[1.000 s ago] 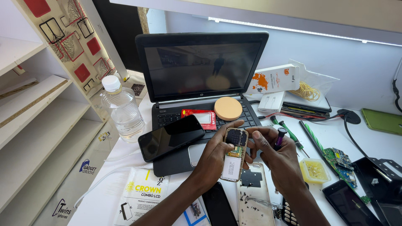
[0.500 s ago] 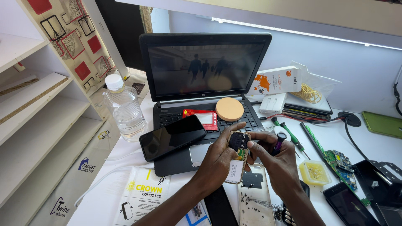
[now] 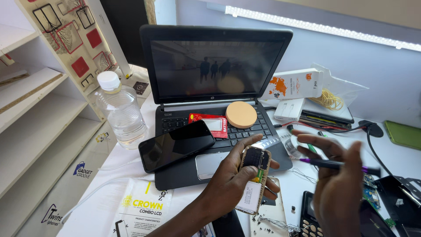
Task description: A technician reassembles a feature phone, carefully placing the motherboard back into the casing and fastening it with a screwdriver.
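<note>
Opened phone body [image 3: 254, 179], back cover off, circuit board showing, sits in left hand [image 3: 237, 177] just in front of the laptop [image 3: 210, 87], above the table [image 3: 131, 184]. Long axis runs approx 12-to-6 o'clock, top end tipped slightly toward 1; dark board section up top, white label at bottom. Left hand's fingers curl round it from the 9 o'clock side, thumb up along its left edge, firm hold.

Right hand [image 3: 337, 175] at 3 o'clock of the phone body, well apart now, fingers spread loosely, purple-tipped screwdriver [image 3: 337, 165] pinched across them, lying approx 9-to-3. Vs 0.5 s ago: both hands were together on the phone body w/ tool at it; right hand has since pulled away to the right.

Black smartphone [image 3: 176, 145] lies on laptop's palm rest at 10 o'clock, water bottle [image 3: 120, 112] further out at 9–10.

Right hand motion-blurred, grip detail unclear; its wrist cut off by bottom edge. Phone body's lower edge partly hidden by fingers.
</note>
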